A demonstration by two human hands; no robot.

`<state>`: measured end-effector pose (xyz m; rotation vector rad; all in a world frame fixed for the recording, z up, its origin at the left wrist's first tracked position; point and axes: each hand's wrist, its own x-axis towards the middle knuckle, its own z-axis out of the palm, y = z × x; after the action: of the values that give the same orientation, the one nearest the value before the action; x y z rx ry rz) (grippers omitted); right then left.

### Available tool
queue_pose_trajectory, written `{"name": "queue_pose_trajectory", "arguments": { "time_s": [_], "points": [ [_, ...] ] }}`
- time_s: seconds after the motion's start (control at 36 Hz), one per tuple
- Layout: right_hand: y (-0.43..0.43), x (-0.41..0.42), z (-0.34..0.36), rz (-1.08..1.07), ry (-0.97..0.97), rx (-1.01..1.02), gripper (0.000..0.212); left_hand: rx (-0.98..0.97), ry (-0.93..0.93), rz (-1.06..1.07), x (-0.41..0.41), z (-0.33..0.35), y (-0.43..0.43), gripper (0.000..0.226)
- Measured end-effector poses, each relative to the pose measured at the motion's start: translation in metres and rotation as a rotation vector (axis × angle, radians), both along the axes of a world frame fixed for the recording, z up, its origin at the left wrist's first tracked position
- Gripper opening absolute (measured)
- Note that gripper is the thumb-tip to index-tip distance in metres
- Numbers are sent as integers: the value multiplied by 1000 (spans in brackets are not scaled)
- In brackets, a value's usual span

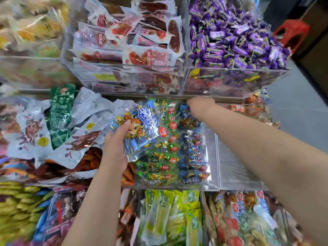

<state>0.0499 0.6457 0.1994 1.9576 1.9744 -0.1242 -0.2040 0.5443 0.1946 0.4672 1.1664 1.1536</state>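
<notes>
Left hand [115, 139]: raised over the display, palm up under a blue snack bag [140, 132], thumb pressed on the bag's printed front, fingers behind it. It grips the bag, which is tilted and hangs above the left part of the clear acrylic bin [211, 157].

Right hand [199, 105]: arm stretched forward and to the left, hand at the far end of the same bin, knuckles up, fingers curled down onto the rearmost blue packet [188, 114]. Whether they pinch it cannot be told. The hands are apart.

Clear acrylic bin, middle tier: two rows of small packets lying overlapped, green packets [158, 164] on the left, blue packets [192, 157] on the right.

Bin to the left, same tier: loose white pouches [88, 110] and green pouches [60, 118], heaped.

Upper tier: one clear bin of red meat packets [134, 41], heaped; beside it on the right, one clear bin of purple wrapped sweets [236, 38], piled to the rim.

Lower tier, nearest the person: long yellow-green packets [170, 215], lying side by side.

Room: grey floor [298, 110] to the right of the display, with a red plastic object [291, 32] standing on it farther back.
</notes>
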Motion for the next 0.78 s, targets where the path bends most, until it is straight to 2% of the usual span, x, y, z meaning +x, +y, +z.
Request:
{"name": "queue_pose_trajectory", "arguments": {
  "time_s": [0.08, 0.14, 0.19, 0.25, 0.28, 0.36, 0.42, 0.47, 0.61, 0.69, 0.75, 0.78],
  "points": [
    [-2, 4, -9, 45, -1, 66, 24, 0, -26, 9, 5, 0, -3, 126],
    [-9, 18, -12, 60, 97, 108, 34, 0, -38, 25, 9, 0, -5, 112],
    [-22, 31, -14, 110, 180, 241, 45, -11, -38, 40, 12, -3, -7, 92],
    [-34, 40, -16, 164, 176, 434, 43, -14, -20, 44, 13, -4, -7, 76],
    [-39, 41, -17, 151, 179, 482, 37, -17, -20, 40, 14, -2, -7, 75],
    [-51, 37, -19, 103, 216, 322, 20, -39, -32, 40, 15, 1, -8, 82],
    [-54, 31, -23, 123, 150, 144, 19, -46, -12, 38, 16, 3, -9, 62],
    [-51, 28, -27, 129, 101, 87, 25, -32, 14, 2, 18, 4, -10, 40],
    [-38, 18, -31, 56, 60, 145, 40, -47, 44, -10, 18, 10, -13, 51],
    [-38, 11, -33, 22, 13, 153, 38, -43, 58, -25, 17, 12, -16, 57],
    [-42, 9, -30, -8, 128, 172, 25, -40, 61, -59, 15, 14, -18, 65],
    [-45, 9, -27, -50, 274, 207, 16, -34, 65, -72, 14, 14, -19, 68]
  ]
}}
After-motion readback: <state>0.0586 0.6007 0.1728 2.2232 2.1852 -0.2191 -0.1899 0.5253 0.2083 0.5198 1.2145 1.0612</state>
